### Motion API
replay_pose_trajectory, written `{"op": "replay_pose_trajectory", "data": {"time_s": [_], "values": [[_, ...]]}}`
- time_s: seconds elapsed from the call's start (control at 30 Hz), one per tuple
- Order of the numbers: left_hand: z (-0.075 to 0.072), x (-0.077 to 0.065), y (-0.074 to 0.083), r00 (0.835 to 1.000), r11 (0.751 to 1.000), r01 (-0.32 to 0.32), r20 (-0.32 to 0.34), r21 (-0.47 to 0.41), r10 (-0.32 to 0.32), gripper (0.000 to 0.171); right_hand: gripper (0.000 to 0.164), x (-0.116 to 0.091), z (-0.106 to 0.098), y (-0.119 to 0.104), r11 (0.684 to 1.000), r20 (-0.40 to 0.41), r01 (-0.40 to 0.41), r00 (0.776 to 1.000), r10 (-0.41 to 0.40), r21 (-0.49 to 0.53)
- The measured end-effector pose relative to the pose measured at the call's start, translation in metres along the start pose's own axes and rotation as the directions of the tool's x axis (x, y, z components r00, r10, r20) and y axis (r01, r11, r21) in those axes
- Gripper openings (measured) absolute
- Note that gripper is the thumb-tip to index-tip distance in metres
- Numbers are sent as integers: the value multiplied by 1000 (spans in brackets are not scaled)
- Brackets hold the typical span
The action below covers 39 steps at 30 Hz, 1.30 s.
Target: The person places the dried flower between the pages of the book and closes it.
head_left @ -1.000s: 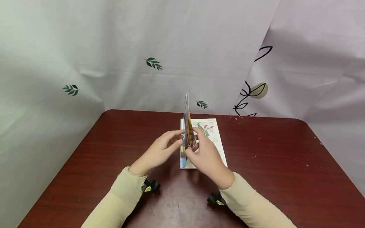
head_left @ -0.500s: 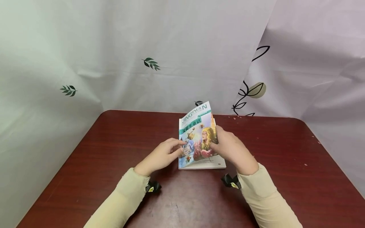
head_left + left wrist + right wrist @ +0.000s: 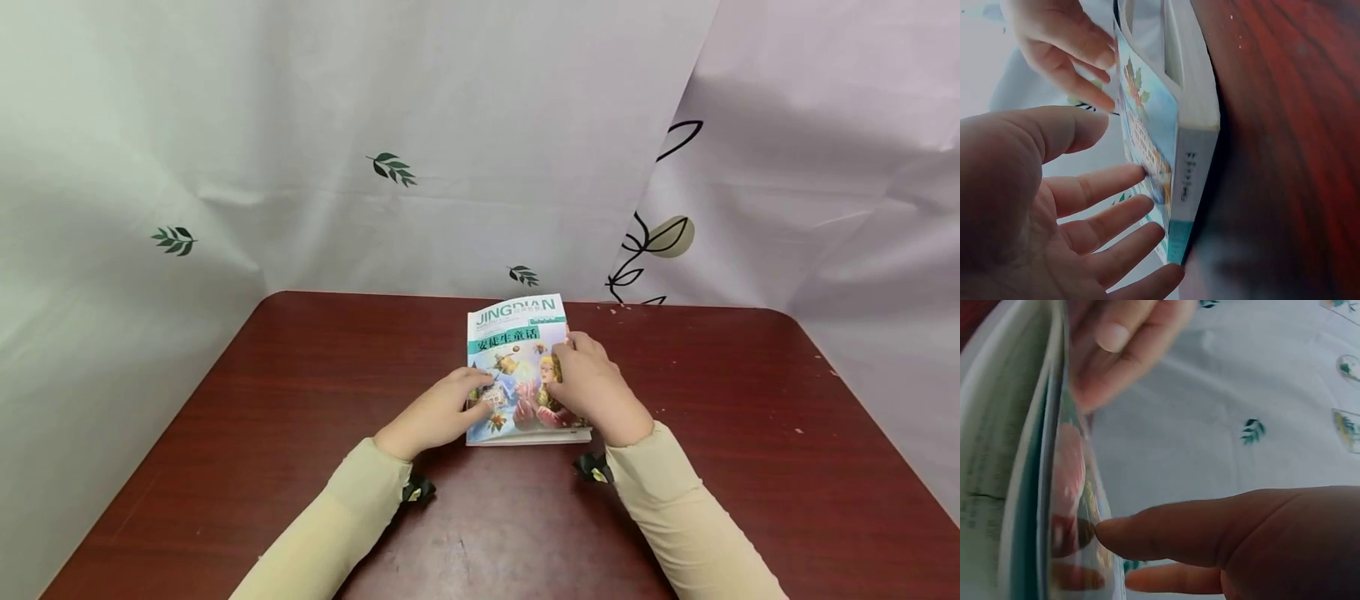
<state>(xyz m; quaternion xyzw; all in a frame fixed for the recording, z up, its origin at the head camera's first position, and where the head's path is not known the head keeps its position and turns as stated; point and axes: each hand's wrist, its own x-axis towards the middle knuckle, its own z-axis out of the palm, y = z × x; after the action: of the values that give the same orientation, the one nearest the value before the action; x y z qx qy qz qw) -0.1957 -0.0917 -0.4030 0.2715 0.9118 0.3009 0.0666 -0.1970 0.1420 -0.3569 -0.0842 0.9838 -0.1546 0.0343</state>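
A paperback book (image 3: 517, 367) with "JINGDIAN" and Chinese characters on its illustrated cover lies on the table, spine to the left. Its front cover stands slightly raised, and a gap to the pages shows in both wrist views. My left hand (image 3: 438, 412) touches the cover near the spine with spread fingers; the left wrist view shows those fingers (image 3: 1104, 181) fairly straight. At the right edge, my right hand (image 3: 600, 387) rests on the cover. In the right wrist view its thumb (image 3: 1160, 528) touches the glossy cover, and another finger lies just below. Some right fingertips are hidden.
The dark red wooden table (image 3: 300, 367) extends around the book on all sides. A pale curtain (image 3: 450, 150) with leaf prints hangs behind the table's back edge. Black straps with small devices sit under both wrists.
The cover has swung from upright over to the right and down onto the pages, with my right hand following it. My left hand has shifted slightly right along the spine side.
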Motion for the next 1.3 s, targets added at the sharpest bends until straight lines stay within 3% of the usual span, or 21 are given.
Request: {"op": "replay_pose_trajectory", "data": {"time_s": [0.23, 0.37, 0.5, 0.67, 0.83, 1.1, 1.3], "values": [[5, 11, 9, 998, 986, -11, 59, 165, 2, 54, 58, 6, 16, 2, 997, 133, 82, 988, -79, -15], [7, 14, 18, 995, 948, -25, 100, 318, -8, 54, 60, 8, 19, 5, 997, 176, 68, 983, -60, -39], [6, 18, 25, 992, 921, -15, 121, 389, -34, 53, 60, 9, 19, 8, 997, 173, 61, 983, -52, -47], [2, 19, 29, 985, 932, 10, 155, 362, -70, 54, 58, 10, 19, 10, 996, 175, 66, 983, -54, -61], [4, 14, 20, 985, 956, 30, 156, 293, -79, 58, 56, 12, 22, 11, 996, 172, 78, 983, -69, -49], [-3, 13, 0, 981, 993, -17, 196, 118, -7, 63, 59, 14, 15, 25, 993, 182, 115, 976, -119, 29], [-17, 10, -7, 988, 992, -42, 152, 117, 24, 57, 64, 14, 2, 51, 982, 112, 143, 981, -157, 124]]}}
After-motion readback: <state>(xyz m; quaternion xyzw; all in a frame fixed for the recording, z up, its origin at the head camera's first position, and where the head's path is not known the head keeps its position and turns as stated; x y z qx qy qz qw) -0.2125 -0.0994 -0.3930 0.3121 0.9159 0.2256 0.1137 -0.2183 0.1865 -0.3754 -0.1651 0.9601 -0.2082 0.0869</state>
